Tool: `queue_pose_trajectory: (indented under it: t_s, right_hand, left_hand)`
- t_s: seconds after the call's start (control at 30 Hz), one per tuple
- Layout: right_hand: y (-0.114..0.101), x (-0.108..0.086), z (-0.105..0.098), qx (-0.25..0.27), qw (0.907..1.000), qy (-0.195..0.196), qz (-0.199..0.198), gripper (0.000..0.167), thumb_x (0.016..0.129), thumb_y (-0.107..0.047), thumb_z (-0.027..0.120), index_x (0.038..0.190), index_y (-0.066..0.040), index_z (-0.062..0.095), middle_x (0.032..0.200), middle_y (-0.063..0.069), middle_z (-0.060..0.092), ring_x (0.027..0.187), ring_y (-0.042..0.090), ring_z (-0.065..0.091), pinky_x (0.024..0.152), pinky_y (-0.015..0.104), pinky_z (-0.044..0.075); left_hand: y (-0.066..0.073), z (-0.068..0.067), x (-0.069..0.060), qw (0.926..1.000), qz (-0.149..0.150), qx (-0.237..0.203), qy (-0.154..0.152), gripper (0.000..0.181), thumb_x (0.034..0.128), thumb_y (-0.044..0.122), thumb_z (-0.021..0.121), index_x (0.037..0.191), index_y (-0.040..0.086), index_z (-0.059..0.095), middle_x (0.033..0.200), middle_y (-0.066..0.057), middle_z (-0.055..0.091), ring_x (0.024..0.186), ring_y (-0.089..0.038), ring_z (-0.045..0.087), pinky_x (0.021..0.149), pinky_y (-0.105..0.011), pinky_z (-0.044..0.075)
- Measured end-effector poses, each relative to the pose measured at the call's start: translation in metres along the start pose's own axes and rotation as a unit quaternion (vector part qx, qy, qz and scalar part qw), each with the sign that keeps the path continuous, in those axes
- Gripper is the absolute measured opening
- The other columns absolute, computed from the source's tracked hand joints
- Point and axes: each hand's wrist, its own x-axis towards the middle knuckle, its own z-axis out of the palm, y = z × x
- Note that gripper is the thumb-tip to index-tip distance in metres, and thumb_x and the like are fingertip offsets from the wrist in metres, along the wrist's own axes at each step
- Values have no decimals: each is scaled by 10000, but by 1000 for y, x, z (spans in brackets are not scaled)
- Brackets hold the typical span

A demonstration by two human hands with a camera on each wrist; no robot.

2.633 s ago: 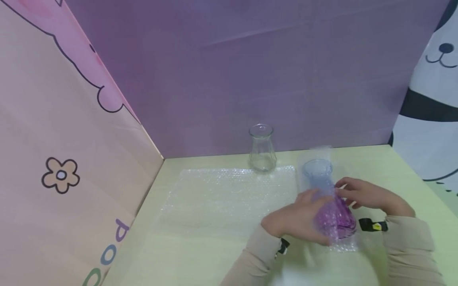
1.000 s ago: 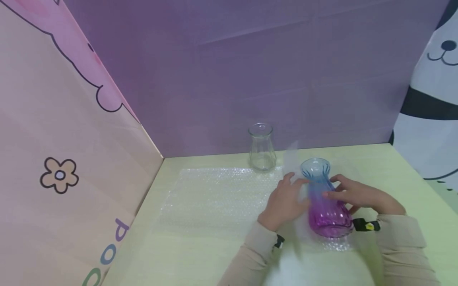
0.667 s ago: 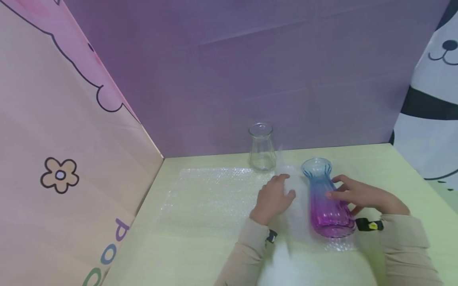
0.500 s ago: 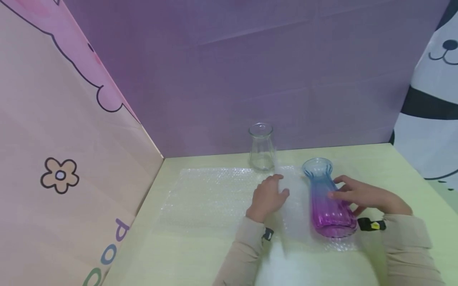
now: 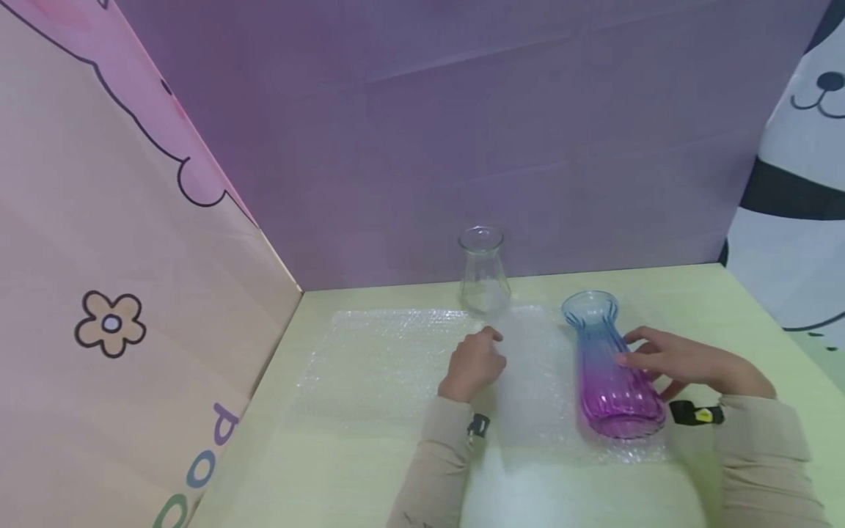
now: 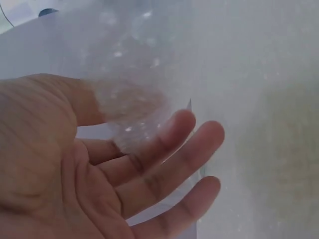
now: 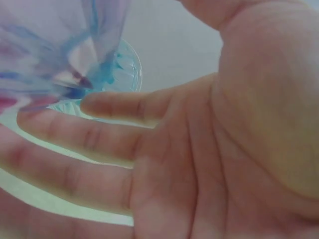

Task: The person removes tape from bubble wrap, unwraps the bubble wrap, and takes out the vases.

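Observation:
A ribbed glass vase, blue at the neck and purple at the base (image 5: pixel 617 389), is on a sheet of bubble wrap (image 5: pixel 535 411) at the right of the table in the head view. I cannot tell whether it stands tilted or lies down. My right hand (image 5: pixel 693 363) holds its right side, thumb in front and fingers behind; the right wrist view shows the fingers (image 7: pixel 89 137) against the glass. Left of the vase, my left hand (image 5: pixel 472 367) pinches the wrap's raised edge; in the left wrist view the thumb is behind the bubble wrap (image 6: pixel 132 107).
At the back of the table (image 5: pixel 317 469) stands a clear glass vase (image 5: pixel 484 279). Another flat sheet of bubble wrap (image 5: pixel 383 367) lies left of the coloured vase. A purple backdrop (image 5: pixel 422 147) rises behind the table, with printed panels to the left and right.
The wrap that partly covered the coloured vase has come off its front. My left hand has drawn the wrap's edge leftward. The right hand and vase have shifted slightly right.

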Motion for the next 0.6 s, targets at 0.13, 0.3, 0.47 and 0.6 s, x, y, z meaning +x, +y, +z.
queue_pose_trajectory:
  t_s: [0.13,0.3,0.47,0.6]
  right_hand:
    - [2,0,-2,4,10000,0,52,799,1034,-424,560,1522,87,187,1388,433,469,1089,359,674,760,482,650]
    - [2,-1,-3,-40,9999,32,91,796,1034,-436,556,1518,84,198,1381,416,489,1086,356,677,755,479,650]
    - [4,-3,-4,17,10000,33,64,780,1034,-423,562,1511,83,210,1367,400,513,1080,352,681,753,487,649]
    - [6,-6,-6,76,10000,14,39,771,1037,-401,563,1511,88,201,1374,413,506,1086,375,682,757,493,649]
  left_hand:
    - [-6,1,1,9997,-105,87,-185,405,886,98,686,1291,117,663,1051,-88,745,770,-195,633,673,-315,547]
    - [-13,5,2,9989,-180,112,-421,399,895,93,684,1293,110,661,1118,-108,738,773,-193,614,688,-321,545]
    - [-19,9,3,9977,-178,196,-631,365,917,119,686,1281,106,663,1204,-109,719,864,-219,641,765,-354,569]
    - [-21,10,4,9968,-119,295,-739,359,922,145,685,1279,107,668,1242,-105,712,962,-249,664,852,-398,577]
